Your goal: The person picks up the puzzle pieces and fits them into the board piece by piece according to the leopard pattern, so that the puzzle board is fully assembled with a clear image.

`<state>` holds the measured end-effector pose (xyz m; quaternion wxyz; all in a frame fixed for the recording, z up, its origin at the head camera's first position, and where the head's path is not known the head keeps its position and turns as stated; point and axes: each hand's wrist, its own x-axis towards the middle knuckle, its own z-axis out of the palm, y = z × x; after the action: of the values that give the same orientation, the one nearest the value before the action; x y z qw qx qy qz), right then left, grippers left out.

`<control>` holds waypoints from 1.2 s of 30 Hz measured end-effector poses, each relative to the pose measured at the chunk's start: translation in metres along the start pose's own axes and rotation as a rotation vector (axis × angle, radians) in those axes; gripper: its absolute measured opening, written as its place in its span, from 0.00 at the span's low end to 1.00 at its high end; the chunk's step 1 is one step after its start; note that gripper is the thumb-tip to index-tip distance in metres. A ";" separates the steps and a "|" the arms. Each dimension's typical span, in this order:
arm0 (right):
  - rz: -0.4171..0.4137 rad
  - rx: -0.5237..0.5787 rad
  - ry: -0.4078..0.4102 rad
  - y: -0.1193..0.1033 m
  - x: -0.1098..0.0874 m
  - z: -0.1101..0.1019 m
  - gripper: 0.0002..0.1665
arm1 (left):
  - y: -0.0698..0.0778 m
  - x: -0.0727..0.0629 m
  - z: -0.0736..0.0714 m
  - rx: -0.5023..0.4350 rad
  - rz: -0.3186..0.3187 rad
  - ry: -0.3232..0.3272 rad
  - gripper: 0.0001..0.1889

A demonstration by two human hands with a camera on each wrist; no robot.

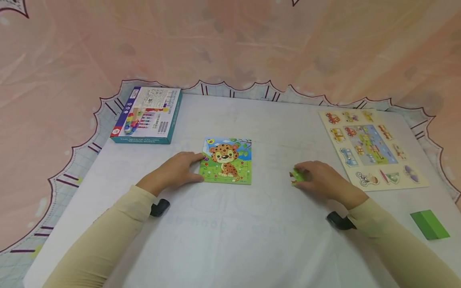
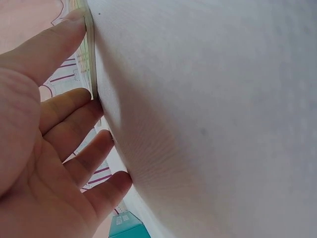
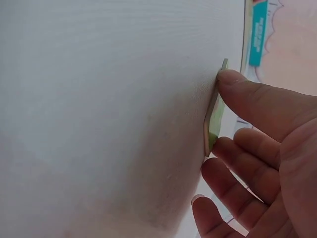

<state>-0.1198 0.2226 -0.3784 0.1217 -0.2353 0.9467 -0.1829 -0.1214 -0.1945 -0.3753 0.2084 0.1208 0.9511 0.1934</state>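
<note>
A square jigsaw puzzle (image 1: pixel 227 161) with a spotted leopard cub on green grass lies flat on the white table. My left hand (image 1: pixel 176 170) touches it along the left side, thumb near the lower corner and fingertips higher up. In the left wrist view the fingers (image 2: pixel 79 121) are fairly straight, with tips at the board's thin edge. To the right, apart from the puzzle, my right hand (image 1: pixel 318 180) pinches a small green puzzle piece (image 1: pixel 296 177) between thumb and fingers. The right wrist view shows that piece (image 3: pixel 215 116) edge-on, low over the cloth.
A boxed toy set (image 1: pixel 147 116) lies at the back left. At the right rests a wooden vehicle puzzle board (image 1: pixel 374 150), with a folded green card (image 1: pixel 429 225) nearer the front. The white tablecloth (image 1: pixel 216 256) has a scalloped, patterned border along a pink curtain (image 1: pixel 230 44).
</note>
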 end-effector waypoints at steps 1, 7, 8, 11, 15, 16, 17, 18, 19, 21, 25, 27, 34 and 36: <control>0.004 0.001 -0.001 0.000 0.001 0.000 0.31 | 0.000 0.000 0.000 0.004 0.002 0.001 0.41; 0.019 0.007 -0.003 -0.003 0.006 0.000 0.30 | -0.001 0.000 0.000 0.011 0.019 0.006 0.40; 0.020 0.008 -0.005 -0.003 0.006 0.000 0.30 | -0.001 0.000 0.001 0.009 0.018 0.004 0.40; 0.014 0.006 -0.008 -0.005 0.009 0.000 0.30 | -0.001 0.000 0.001 0.006 0.017 0.003 0.40; 0.011 0.003 -0.005 -0.007 0.012 0.002 0.31 | 0.000 -0.001 0.001 0.004 0.011 0.003 0.41; 0.010 0.001 -0.003 -0.007 0.014 0.003 0.31 | 0.000 -0.001 0.001 0.005 0.011 0.002 0.41; 0.009 0.000 0.000 -0.007 0.015 0.004 0.31 | 0.000 -0.001 0.001 0.004 0.009 0.001 0.41; 0.003 -0.002 0.003 -0.008 0.016 0.005 0.31 | -0.001 -0.001 0.001 0.003 0.007 -0.001 0.41; 0.001 -0.004 0.005 -0.008 0.017 0.006 0.31 | -0.001 -0.001 0.001 0.002 0.005 -0.003 0.41; -0.004 -0.007 0.009 -0.010 0.018 0.007 0.31 | 0.000 0.000 0.001 0.001 0.005 -0.004 0.41; -0.004 -0.006 0.000 -0.013 0.020 0.007 0.31 | 0.001 0.000 0.000 0.004 0.009 -0.003 0.41; 0.003 -0.005 -0.008 -0.015 0.020 0.006 0.31 | 0.001 0.000 0.000 0.004 0.012 -0.001 0.41; -0.006 -0.020 -0.005 -0.022 0.025 0.006 0.32 | 0.000 0.000 0.000 0.005 0.016 0.005 0.41; -0.014 -0.022 0.000 -0.025 0.028 0.007 0.32 | 0.000 0.000 0.000 0.006 0.018 0.007 0.41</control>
<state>-0.1313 0.1863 -0.3784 0.1177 -0.2434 0.9471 -0.1732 -0.1219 -0.1943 -0.3750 0.2031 0.1292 0.9512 0.1928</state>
